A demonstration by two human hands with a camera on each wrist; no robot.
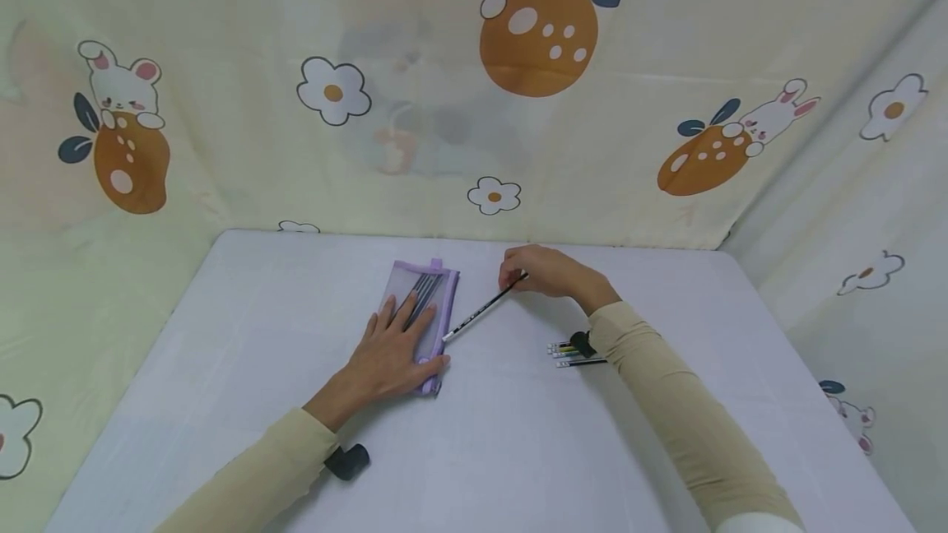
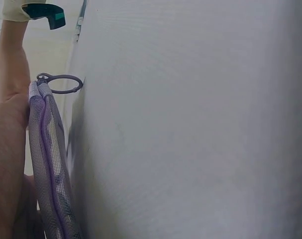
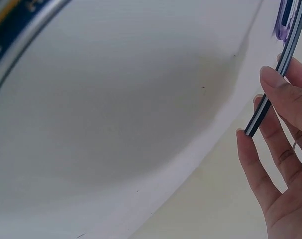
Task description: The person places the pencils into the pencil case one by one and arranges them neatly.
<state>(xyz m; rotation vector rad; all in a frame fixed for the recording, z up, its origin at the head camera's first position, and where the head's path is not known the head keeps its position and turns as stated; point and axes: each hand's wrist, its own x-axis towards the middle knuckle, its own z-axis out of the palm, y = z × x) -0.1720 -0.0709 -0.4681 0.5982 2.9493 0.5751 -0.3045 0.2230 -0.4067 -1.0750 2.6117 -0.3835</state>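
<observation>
In the head view, my left hand [image 1: 388,360] lies with fingers spread over a lilac mesh pencil case [image 1: 448,303]. Several dark pencils [image 1: 425,290] show inside it. My right hand [image 1: 544,270] pinches a black pencil [image 1: 485,306] near its dark end, between thumb and fingers. The pencil slants down to the left, its white end at the case's right edge. In the left wrist view, the case's zip side [image 2: 49,159] runs beside my hand, with a ring-shaped pull [image 2: 66,91]. The right wrist view shows the pinched pencil [image 3: 260,113] close up.
Several more pencils [image 1: 573,363] lie on the white table [image 1: 489,451], right of the case and partly hidden by my right wrist and its black camera [image 1: 582,344]. Another black camera [image 1: 348,462] hangs at my left wrist. A printed curtain [image 1: 415,204] stands behind the table.
</observation>
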